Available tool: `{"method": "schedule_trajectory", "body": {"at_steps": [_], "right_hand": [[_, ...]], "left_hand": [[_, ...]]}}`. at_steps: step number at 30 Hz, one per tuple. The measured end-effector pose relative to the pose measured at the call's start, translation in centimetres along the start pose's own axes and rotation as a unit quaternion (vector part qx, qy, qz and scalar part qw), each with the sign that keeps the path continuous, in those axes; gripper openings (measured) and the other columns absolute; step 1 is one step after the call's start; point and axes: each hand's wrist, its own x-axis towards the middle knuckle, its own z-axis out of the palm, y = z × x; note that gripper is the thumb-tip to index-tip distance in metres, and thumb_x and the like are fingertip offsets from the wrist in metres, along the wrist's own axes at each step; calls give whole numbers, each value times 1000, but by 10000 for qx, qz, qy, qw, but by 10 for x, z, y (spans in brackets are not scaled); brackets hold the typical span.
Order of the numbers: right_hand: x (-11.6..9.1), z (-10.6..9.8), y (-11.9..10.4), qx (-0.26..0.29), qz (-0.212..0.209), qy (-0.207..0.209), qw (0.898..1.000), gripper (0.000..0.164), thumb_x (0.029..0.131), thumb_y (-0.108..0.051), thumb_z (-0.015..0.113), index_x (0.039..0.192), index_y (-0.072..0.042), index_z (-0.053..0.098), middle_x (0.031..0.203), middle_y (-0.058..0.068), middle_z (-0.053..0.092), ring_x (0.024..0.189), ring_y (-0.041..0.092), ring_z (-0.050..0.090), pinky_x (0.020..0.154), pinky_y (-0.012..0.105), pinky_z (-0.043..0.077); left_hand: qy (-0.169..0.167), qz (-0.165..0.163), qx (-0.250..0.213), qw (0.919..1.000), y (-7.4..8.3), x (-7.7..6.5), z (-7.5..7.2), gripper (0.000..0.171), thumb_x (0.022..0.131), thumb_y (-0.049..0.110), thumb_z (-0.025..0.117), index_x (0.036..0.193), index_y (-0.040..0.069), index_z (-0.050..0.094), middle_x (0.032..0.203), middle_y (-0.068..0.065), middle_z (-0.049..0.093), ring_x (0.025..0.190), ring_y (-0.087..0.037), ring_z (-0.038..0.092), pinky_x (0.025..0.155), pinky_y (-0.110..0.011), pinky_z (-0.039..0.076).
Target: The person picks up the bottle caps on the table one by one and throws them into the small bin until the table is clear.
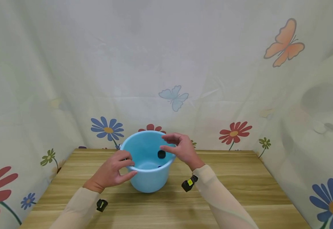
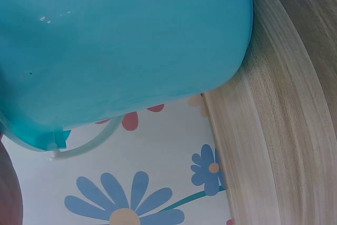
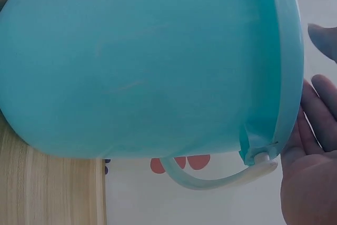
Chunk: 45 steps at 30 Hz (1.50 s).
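Observation:
A light blue bucket [image 1: 149, 181] stands upright on the wooden table. My left hand [image 1: 112, 170] grips its near left rim, fingers curled over into the bucket and thumb outside. At the far right rim, my right hand [image 1: 183, 149] hovers with thumb and fingers spread apart, nothing between them. Below those fingertips, a small black round piece [image 1: 161, 154] shows against the bucket's inner wall. Another dark bit [image 1: 159, 166] shows low inside, mostly hidden by the near rim. From the right wrist, the bucket's handle [image 3: 210, 183] hangs from a lug beside the right palm.
The wooden table [image 1: 226, 190] ends at a pale curtain [image 1: 132, 63] printed with flowers and butterflies, which also hangs along both sides. Black wrist cameras sit on the left cuff [image 1: 80, 200] and the right cuff [image 1: 205, 175].

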Motion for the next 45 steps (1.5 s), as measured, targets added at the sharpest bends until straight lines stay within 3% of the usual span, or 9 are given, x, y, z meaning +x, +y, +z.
{"method": "schedule_trajectory", "body": {"at_steps": [7, 12, 19, 26, 31, 41, 45], "right_hand": [[-1, -2, 1, 26, 67, 56, 10000, 56, 83, -35, 86, 131, -12, 67, 138, 13, 65, 132, 42, 57, 106, 55, 50], [-2, -2, 1, -17, 104, 131, 9999, 50, 82, -37, 86, 127, -20, 70, 132, 1, 69, 130, 38, 60, 105, 54, 51], [-3, -4, 4, -113, 154, 190, 9996, 51, 82, -37, 86, 128, -20, 70, 130, -3, 70, 126, 27, 63, 105, 51, 51], [-3, -6, 5, -17, 148, 170, 9997, 54, 84, -38, 84, 130, -13, 69, 134, 9, 68, 131, 40, 59, 106, 52, 51], [-4, -7, 5, 73, 111, 164, 9998, 54, 85, -36, 84, 130, -11, 68, 136, 17, 65, 130, 41, 59, 108, 55, 48], [-6, -10, 6, 142, 29, 245, 9996, 49, 86, -33, 84, 128, -12, 69, 133, 13, 68, 126, 38, 63, 105, 51, 51], [-6, -11, 5, 197, 40, 226, 9995, 51, 86, -33, 84, 129, -10, 69, 135, 16, 66, 126, 37, 63, 107, 54, 49]], "left_hand": [[14, 33, -2, 10000, -1, 0, 0, 21, 81, 37, 85, 91, 23, 72, 96, 7, 59, 94, -11, 55, 77, -40, 58], [27, 31, -11, 10000, -1, 0, 1, 22, 80, 35, 86, 91, 23, 72, 96, 7, 59, 94, -11, 55, 77, -40, 59], [3, 18, -33, 10000, 0, 2, 0, 22, 80, 36, 85, 92, 23, 72, 96, 7, 60, 95, -11, 55, 78, -41, 59], [-41, -20, -63, 10000, 1, 2, -1, 22, 79, 35, 86, 92, 23, 72, 96, 7, 60, 94, -10, 55, 79, -41, 58], [16, 52, -96, 9999, 0, 1, 0, 22, 80, 36, 86, 92, 23, 72, 96, 7, 60, 93, -10, 55, 78, -41, 58], [4, -15, -146, 9999, 0, 1, -2, 24, 77, 32, 88, 93, 22, 72, 96, 6, 60, 94, -11, 55, 80, -42, 57], [0, -22, -104, 9999, 1, 2, -2, 25, 76, 31, 89, 93, 22, 72, 97, 6, 60, 94, -11, 55, 79, -42, 58]]}}
